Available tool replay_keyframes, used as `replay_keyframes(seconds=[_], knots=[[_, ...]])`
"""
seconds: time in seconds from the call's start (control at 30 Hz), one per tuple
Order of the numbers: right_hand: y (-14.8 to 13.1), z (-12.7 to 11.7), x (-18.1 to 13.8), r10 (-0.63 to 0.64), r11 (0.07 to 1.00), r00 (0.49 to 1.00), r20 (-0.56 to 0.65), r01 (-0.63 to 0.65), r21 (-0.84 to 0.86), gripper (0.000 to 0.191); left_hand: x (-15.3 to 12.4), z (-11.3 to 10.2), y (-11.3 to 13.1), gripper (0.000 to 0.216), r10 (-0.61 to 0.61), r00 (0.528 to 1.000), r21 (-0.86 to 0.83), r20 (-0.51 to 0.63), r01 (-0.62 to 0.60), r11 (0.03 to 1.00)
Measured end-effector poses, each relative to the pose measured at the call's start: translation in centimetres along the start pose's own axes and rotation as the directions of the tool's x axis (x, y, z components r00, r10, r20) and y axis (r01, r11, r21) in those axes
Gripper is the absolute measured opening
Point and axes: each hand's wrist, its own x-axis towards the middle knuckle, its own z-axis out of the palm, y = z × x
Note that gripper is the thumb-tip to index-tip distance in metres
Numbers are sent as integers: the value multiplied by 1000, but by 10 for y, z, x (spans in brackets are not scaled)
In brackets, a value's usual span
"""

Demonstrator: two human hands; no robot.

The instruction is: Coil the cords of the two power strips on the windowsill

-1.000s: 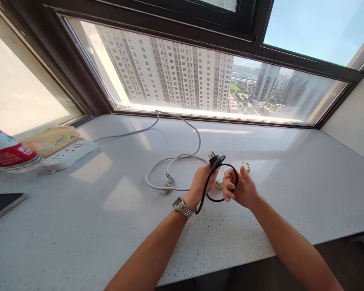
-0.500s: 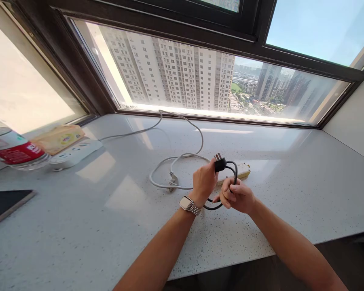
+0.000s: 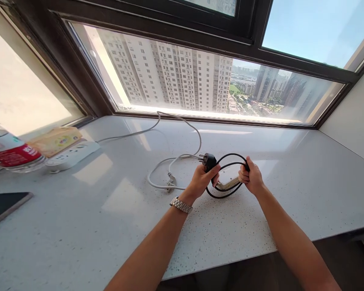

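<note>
My left hand (image 3: pixel 202 178), with a metal watch band on its wrist, is closed around a black power plug (image 3: pixel 210 161) whose prongs point left. From the plug runs a looped black cord (image 3: pixel 233 154). My right hand (image 3: pixel 251 176) grips the coils at their right side, the fingers curled round them. Behind the loops a pale power strip (image 3: pixel 230 174) lies on the speckled white counter (image 3: pixel 133 238), partly hidden by the cord and my hands. Left of my left hand lies a grey cable (image 3: pixel 153 184) in a loose loop, its grey plug (image 3: pixel 171 182) resting on the counter.
At the left stand a bottle with a red label (image 3: pixel 13 155), a tissue pack (image 3: pixel 56 140) and a white power strip (image 3: pixel 73 155). A dark flat device (image 3: pixel 6 206) lies near the left edge. Windows (image 3: pixel 176 76) border the counter's back; its front edge runs below my forearms.
My hands have moved apart, spreading the black loops between them. The plug has turned from pointing up to pointing left, and my right hand has shifted up and right.
</note>
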Motion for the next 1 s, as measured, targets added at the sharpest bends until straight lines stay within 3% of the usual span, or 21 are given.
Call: replay_keyframes(seconds=[0.17,0.3,0.47,0.57,0.63,0.73,0.87,1.0], knots=[[3,11,-6,-131,985,990,-49,124,-122,58,-3,4,4,53,-113,991,-10,72,114,993],[7,11,-6,-144,981,988,-60,134,-143,59,-3,8,3,51,-158,985,-2,69,158,987],[22,12,-6,-41,993,995,91,51,-110,61,2,2,2,47,-133,979,-170,-155,106,980],[30,18,-6,28,998,979,203,-15,-63,62,6,-5,5,58,-110,930,-358,-351,-25,933],[30,21,-5,65,997,964,256,-52,-55,61,7,-9,7,64,-113,905,-419,-411,-77,905],[22,19,-3,81,996,966,247,-66,-67,58,7,-11,10,61,-173,918,-476,-356,-19,879],[8,10,0,-2,998,997,83,7,-59,53,6,-8,11,51,-249,951,-537,-184,115,836],[3,7,2,-94,994,996,-7,93,-62,49,6,-6,6,49,-195,970,-580,-146,76,811]])
